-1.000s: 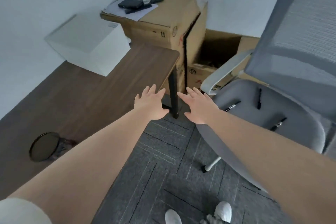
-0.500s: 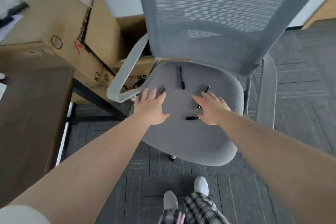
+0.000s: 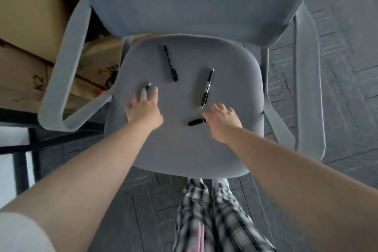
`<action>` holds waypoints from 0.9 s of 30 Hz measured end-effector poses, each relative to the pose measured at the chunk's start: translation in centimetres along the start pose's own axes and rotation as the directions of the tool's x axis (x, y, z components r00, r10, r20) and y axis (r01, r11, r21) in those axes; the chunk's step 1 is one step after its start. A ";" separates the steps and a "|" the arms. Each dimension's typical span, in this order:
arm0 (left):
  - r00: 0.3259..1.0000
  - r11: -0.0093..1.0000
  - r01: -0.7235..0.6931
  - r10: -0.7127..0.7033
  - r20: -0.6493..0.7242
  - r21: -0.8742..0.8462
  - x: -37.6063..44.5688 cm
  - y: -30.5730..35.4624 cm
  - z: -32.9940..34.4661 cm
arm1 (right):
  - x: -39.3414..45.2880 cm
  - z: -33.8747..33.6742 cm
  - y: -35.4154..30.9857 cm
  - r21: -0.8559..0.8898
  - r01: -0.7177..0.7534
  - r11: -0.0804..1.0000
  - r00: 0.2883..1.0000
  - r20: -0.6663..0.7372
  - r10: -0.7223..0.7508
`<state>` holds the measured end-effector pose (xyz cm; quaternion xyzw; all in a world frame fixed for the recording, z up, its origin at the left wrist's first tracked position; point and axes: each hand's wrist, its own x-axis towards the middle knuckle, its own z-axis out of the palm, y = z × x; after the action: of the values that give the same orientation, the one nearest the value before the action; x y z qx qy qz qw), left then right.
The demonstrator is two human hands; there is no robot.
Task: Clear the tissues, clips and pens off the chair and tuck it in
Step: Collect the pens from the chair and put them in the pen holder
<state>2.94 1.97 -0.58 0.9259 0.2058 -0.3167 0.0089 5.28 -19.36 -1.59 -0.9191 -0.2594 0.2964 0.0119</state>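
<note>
The grey office chair's seat fills the middle of the head view, and several black pens lie on it. One pen lies near the backrest and another right of centre. My left hand rests flat with its fingers spread over a third pen; only the tip shows. My right hand curls its fingers down onto the right end of a short black pen, which still lies on the seat. The grip itself is hidden. I see no tissues or clips.
Cardboard boxes are stacked to the left behind the chair's left armrest. A black table leg stands at lower left. The right armrest is over dark carpet tiles. My checked trousers and shoes are under the seat's front edge.
The view has swung from the desk onto the chair and closer to the seat. Both hands came down onto the seat; the right hand's fingers have curled onto the short pen.
</note>
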 end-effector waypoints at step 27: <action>0.962 0.946 -0.172 0.102 -0.253 -0.273 11.1 3.3 -5.3 | 8.0 -3.8 -0.2 0.502 -0.455 0.736 0.825 -0.072 0.560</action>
<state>15.23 3.85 -3.27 0.9574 0.1848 -0.1692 0.1434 12.82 -14.84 -2.70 -0.9510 0.0842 0.2386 0.1775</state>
